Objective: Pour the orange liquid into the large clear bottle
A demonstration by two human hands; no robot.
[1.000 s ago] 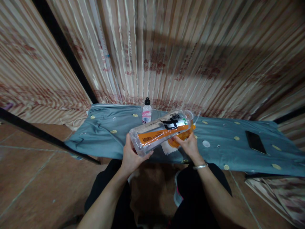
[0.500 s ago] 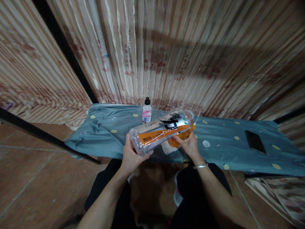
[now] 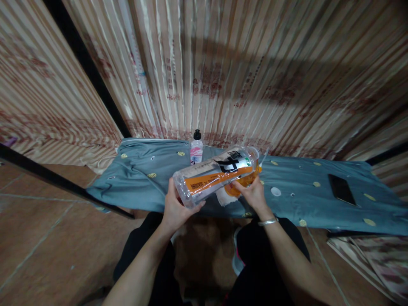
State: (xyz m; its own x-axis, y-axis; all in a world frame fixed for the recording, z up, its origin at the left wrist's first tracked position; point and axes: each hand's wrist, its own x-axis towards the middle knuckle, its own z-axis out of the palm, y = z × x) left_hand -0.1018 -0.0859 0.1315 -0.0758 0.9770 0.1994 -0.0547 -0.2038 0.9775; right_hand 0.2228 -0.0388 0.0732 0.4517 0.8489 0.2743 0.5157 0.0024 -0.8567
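My left hand (image 3: 178,208) grips the base end of a large clear plastic bottle (image 3: 210,176) with an orange and grey label. The bottle is tilted, its mouth end up and to the right, above the cloth-covered surface. Closed around a smaller bottle of orange liquid (image 3: 234,189), my right hand (image 3: 253,195) is just below the clear bottle's mouth end. Most of the orange bottle is hidden behind the clear bottle and my fingers. White tissue (image 3: 225,198) lies beneath them. A small clear bottle with a black cap (image 3: 196,148) stands behind, to the left.
A teal patterned cloth (image 3: 137,182) covers the narrow bench. A white round cap-like piece (image 3: 276,192) and a black phone (image 3: 341,189) lie on its right part. Dark metal poles (image 3: 92,76) stand at the left, and a striped curtain (image 3: 223,63) hangs behind.
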